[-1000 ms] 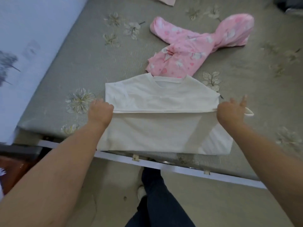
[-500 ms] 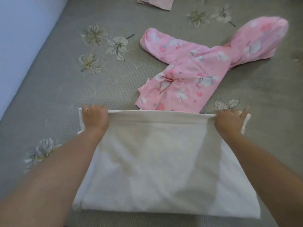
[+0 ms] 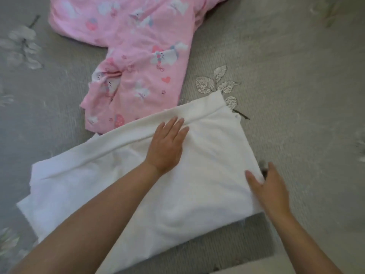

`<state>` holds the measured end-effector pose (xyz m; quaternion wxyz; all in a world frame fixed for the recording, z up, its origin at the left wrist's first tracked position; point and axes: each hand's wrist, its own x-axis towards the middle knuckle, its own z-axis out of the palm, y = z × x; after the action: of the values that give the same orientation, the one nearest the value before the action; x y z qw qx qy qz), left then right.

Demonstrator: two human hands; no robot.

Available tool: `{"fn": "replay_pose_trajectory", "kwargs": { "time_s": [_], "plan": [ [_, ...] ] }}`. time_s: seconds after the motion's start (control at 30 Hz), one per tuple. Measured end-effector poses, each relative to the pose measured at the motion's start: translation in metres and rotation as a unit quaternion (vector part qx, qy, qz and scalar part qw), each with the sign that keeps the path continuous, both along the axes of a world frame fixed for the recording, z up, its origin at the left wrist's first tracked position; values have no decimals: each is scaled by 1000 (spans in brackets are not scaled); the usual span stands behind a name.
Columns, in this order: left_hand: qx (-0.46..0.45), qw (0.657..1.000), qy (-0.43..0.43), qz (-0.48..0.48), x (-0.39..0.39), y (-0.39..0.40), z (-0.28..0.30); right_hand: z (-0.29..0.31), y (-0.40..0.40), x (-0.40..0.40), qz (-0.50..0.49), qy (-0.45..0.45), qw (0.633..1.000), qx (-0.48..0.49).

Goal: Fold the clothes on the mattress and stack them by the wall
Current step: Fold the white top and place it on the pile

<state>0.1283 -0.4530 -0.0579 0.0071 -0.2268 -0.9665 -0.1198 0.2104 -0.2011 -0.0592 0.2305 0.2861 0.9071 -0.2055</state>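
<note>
bare mattress [image 3: 296, 95] lies open right of the white garment [image 3: 207, 175]; the pink garment [image 3: 138, 56] touches its far edge.

- Soft, even, diffuse light; source direction can't be told.
- White garment [image 3: 197, 175] is near blown out: folds read faintly, almost no weave detail.
- Weak shadow on the mattress [image 3: 296, 95] along the garment's near edge, small dark patch at its right edge; no hard shadows, no glare.
- Motion blur overall: flower prints left of the garment are smeared, far right of it streaked.
- Pink garment [image 3: 138, 56] beyond it is soft, prints fuzzy.
- Wide-angle stretch: forearms balloon toward the bottom corners.
</note>
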Motion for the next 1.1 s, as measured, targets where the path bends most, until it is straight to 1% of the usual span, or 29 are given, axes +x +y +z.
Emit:
{"fn": "replay_pose_trajectory", "kwargs": {
  "time_s": [0.03, 0.1, 0.17, 0.2, 0.3, 0.37, 0.47, 0.53, 0.6, 0.67, 0.7, 0.77, 0.83, 0.9, 1.0, 1.1],
  "plan": [
    [6, 999, -21, -31, -12, 22, 0, -1, 2, 14, -7, -13, 1000, -14],
    [7, 990, -122, -63, -37, 62, -2, -5, 0, 35, -21, -8, 999, -42],
    [-47, 975, -204, -77, -63, 93, -10, -12, -2, 42, -46, 4, 998, -46],
    [-82, 968, -220, -87, -76, 105, -13, -15, -2, 41, -51, 0, 998, -34],
    [-170, 951, -223, -131, -99, 130, -17, -22, 5, 33, -53, -21, 998, -17],
    [-206, 943, -226, -130, -102, 139, -19, -21, 6, 28, -44, -16, 999, -17],
    [-218, 948, -201, -112, -100, 144, -16, -14, 6, 26, -45, 28, 999, 1],
    [-196, 960, -159, -121, -98, 137, -12, -4, 2, 27, -31, 60, 997, 39],
    [-130, 977, -110, -125, -95, 120, -3, 9, -8, 32, -25, 110, 991, 66],
    [-15, 989, -64, -131, -86, 95, 11, 26, -23, 38, -31, 192, 977, 92],
    [35, 989, -49, -137, -80, 80, 21, 36, -33, 41, -24, 243, 963, 114],
    [87, 984, -31, -155, -67, 47, 43, 54, -54, 50, 8, 310, 939, 146],
    [98, 981, -15, -167, -52, 9, 62, 74, -84, 61, 34, 329, 932, 147],
    [101, 981, 5, -167, -36, -35, 78, 93, -122, 75, 67, 339, 931, 120],
    [100, 980, 35, -167, -7, -106, 98, 114, -192, 103, 132, 314, 938, 61],
    [74, 978, 52, -188, 25, -180, 106, 119, -265, 136, 166, 277, 945, 47]
  ]
}}
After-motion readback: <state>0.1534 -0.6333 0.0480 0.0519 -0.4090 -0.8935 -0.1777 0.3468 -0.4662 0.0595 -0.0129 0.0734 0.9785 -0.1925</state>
